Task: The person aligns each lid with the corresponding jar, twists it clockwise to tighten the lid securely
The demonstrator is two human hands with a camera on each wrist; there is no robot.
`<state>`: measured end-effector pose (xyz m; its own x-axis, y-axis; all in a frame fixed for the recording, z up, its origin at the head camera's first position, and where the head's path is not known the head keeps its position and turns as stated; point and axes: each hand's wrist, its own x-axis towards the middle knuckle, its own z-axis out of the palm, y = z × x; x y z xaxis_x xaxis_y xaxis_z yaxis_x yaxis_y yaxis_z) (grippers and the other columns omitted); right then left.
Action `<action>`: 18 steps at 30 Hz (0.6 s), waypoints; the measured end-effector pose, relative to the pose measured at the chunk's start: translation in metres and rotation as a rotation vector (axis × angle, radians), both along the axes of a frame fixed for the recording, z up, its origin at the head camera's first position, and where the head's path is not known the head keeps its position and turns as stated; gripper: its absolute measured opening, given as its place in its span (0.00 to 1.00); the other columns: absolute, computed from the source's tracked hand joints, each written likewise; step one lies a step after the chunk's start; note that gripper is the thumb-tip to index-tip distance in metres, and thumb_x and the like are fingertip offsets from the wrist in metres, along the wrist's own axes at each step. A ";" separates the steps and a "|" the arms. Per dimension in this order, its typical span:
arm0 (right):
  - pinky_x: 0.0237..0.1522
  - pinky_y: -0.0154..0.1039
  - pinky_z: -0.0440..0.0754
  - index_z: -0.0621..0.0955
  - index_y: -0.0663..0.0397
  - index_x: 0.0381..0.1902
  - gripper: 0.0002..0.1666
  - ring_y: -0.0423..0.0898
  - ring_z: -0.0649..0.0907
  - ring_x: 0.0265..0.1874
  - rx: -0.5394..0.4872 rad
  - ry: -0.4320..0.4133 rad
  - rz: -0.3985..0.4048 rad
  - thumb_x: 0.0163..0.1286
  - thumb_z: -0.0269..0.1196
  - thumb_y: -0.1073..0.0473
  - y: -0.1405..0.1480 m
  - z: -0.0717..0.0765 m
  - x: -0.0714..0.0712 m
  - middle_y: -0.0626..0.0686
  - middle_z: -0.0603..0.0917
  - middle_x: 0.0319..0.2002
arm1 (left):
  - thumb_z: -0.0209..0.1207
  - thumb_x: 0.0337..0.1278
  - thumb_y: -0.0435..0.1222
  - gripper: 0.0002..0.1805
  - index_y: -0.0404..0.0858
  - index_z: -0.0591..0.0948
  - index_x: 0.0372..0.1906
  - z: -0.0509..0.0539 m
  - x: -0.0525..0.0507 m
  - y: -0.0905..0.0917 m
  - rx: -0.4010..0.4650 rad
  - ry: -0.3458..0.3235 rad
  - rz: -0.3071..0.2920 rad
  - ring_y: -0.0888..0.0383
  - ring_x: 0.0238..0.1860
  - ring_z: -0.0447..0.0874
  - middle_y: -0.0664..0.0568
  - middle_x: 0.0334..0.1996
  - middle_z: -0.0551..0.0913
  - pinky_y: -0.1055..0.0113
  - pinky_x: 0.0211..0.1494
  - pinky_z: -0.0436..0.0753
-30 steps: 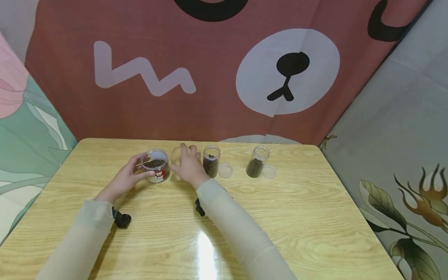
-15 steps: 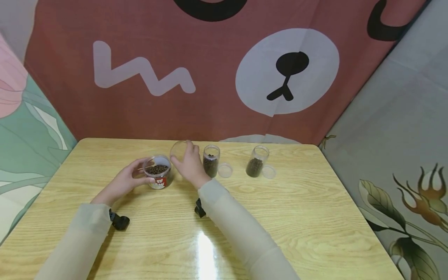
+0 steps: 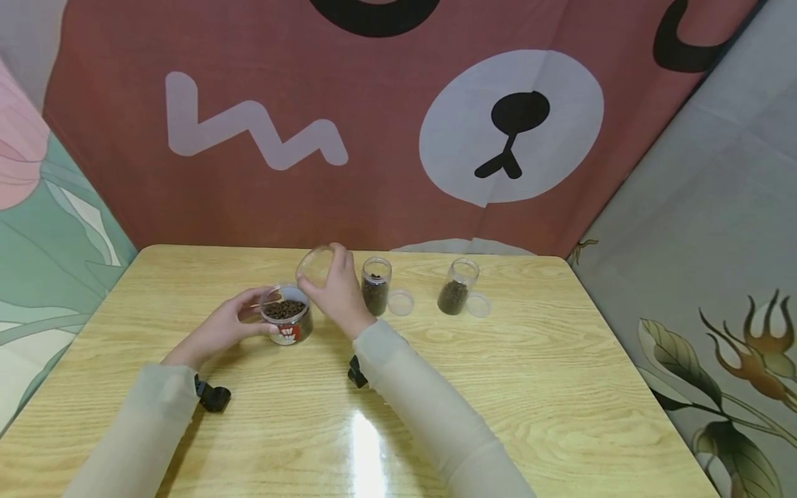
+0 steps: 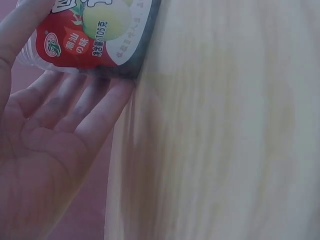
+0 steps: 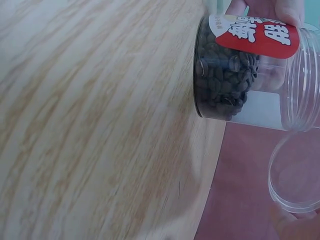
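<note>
Left grip: left hand grasping labelled jar, thumb in front, fingers round the back. Right grip: right hand pinching wide clear lid by its rim, tilted, apart from the jar. Jar unlidded, about upright, part-filled with dark pellets; sits left of middle, nearer the far edge of the surface; can't tell if base touches. Looks like stiff plastic, probably light, slick walls, loose fill could spill if tipped; best held round the body below the threaded neck. Lid likely light, thin; take by rim. Farther out: two small jars near far edge, unlidded, dark fill, each with a small lid just beside, toward right edge. Versus one second ago: jar shifted toward near edge, slightly rightward; lid looks lifted; small jars unmoved
</note>
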<state>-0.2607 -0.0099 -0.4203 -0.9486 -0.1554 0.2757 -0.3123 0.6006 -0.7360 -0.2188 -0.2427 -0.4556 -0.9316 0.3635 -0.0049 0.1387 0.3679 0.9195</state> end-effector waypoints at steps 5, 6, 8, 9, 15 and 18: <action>0.63 0.45 0.77 0.60 0.52 0.76 0.47 0.54 0.77 0.60 -0.023 0.059 0.057 0.66 0.69 0.46 0.004 0.001 0.004 0.59 0.67 0.66 | 0.71 0.60 0.40 0.44 0.35 0.62 0.77 0.001 0.004 0.003 -0.008 -0.018 -0.024 0.34 0.71 0.66 0.36 0.73 0.66 0.38 0.70 0.67; 0.63 0.45 0.78 0.60 0.50 0.76 0.47 0.54 0.77 0.59 -0.023 0.072 0.068 0.67 0.69 0.46 0.005 0.001 0.005 0.59 0.67 0.66 | 0.70 0.61 0.39 0.44 0.35 0.62 0.77 0.001 0.005 0.004 -0.007 -0.021 -0.028 0.34 0.71 0.66 0.36 0.73 0.66 0.38 0.70 0.67; 0.62 0.44 0.78 0.62 0.49 0.76 0.47 0.53 0.77 0.59 -0.023 0.101 0.081 0.66 0.70 0.47 0.006 0.002 0.007 0.58 0.66 0.65 | 0.70 0.61 0.39 0.44 0.33 0.62 0.77 0.002 0.006 0.005 -0.003 -0.022 -0.035 0.33 0.71 0.66 0.35 0.73 0.66 0.38 0.70 0.67; 0.62 0.44 0.78 0.62 0.49 0.75 0.46 0.53 0.77 0.58 -0.028 0.114 0.085 0.66 0.70 0.47 0.007 0.002 0.008 0.58 0.66 0.65 | 0.70 0.61 0.38 0.44 0.33 0.62 0.77 0.002 0.007 0.006 0.002 -0.026 -0.036 0.34 0.71 0.66 0.35 0.73 0.66 0.38 0.70 0.67; 0.66 0.39 0.74 0.64 0.56 0.70 0.46 0.52 0.75 0.61 -0.060 0.200 0.099 0.62 0.74 0.48 0.011 0.003 0.012 0.58 0.67 0.64 | 0.71 0.59 0.39 0.45 0.33 0.62 0.77 0.002 0.011 0.010 0.013 -0.051 -0.044 0.35 0.71 0.67 0.36 0.73 0.66 0.37 0.71 0.65; 0.64 0.41 0.76 0.63 0.58 0.69 0.47 0.55 0.75 0.61 -0.097 0.203 0.118 0.62 0.74 0.48 0.014 0.003 0.015 0.57 0.68 0.64 | 0.71 0.60 0.38 0.45 0.32 0.61 0.77 0.001 0.011 0.013 0.009 -0.035 -0.066 0.34 0.70 0.67 0.34 0.73 0.66 0.37 0.71 0.65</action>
